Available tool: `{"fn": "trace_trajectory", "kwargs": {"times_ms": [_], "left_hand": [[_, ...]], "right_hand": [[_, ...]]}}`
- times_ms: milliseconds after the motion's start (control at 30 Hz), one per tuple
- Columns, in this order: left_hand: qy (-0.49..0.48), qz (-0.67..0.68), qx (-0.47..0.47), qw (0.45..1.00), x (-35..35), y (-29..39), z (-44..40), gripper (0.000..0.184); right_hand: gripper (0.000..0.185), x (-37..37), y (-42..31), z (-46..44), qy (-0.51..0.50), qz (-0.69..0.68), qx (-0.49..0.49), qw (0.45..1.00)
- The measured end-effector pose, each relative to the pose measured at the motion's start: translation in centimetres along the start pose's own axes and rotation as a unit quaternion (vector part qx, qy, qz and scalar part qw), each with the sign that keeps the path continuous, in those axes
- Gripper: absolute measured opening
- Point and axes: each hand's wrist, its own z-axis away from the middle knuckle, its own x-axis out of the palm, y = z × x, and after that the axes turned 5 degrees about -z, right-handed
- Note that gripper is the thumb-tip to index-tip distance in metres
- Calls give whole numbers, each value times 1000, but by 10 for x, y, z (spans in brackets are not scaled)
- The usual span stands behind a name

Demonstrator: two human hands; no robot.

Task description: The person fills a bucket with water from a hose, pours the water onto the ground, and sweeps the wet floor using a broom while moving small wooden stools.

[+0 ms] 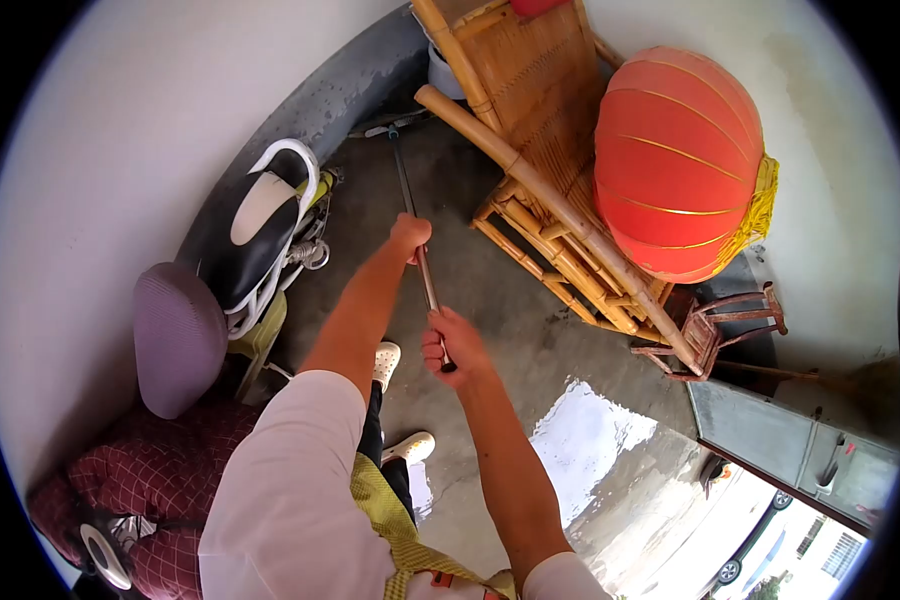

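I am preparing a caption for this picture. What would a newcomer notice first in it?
Likely the big red lantern at the upper right, overlapping the bamboo chair in view. Near the centre, the left hand and right hand grip a pole. Lower right, a bright patch shines on the floor.

White shirt (290, 490), dark trousers (398, 482), pale clogs (411, 447), seemingly a yellow strap (382, 505).
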Motion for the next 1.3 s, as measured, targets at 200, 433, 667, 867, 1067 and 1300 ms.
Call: {"fn": "trace_trajectory", "kwargs": {"times_ms": [200, 433, 667, 867, 1067, 1300], "left_hand": [[-61, -250, 11, 966, 65, -178, 102, 35], [-319, -267, -221, 882, 88, -302, 397, 43], [-552, -373, -151, 731, 79, -412, 475, 38], [-273, -194, -172, 926, 96, -315, 318, 31], [-130, -251, -58, 957, 161, -312, 227, 22], [-363, -572, -94, 730, 183, -514, 489, 40]], "right_hand": [[21, -74, 131, 132, 66, -106, 75, 989], [31, -113, 214, 330, 242, -199, 194, 930], [34, -112, 248, 385, 257, -207, 223, 917], [38, -134, 238, 346, 61, -275, 119, 952], [27, -168, 247, 273, 90, -336, 2, 938], [34, -157, 468, 445, 261, -332, 113, 900]]}}
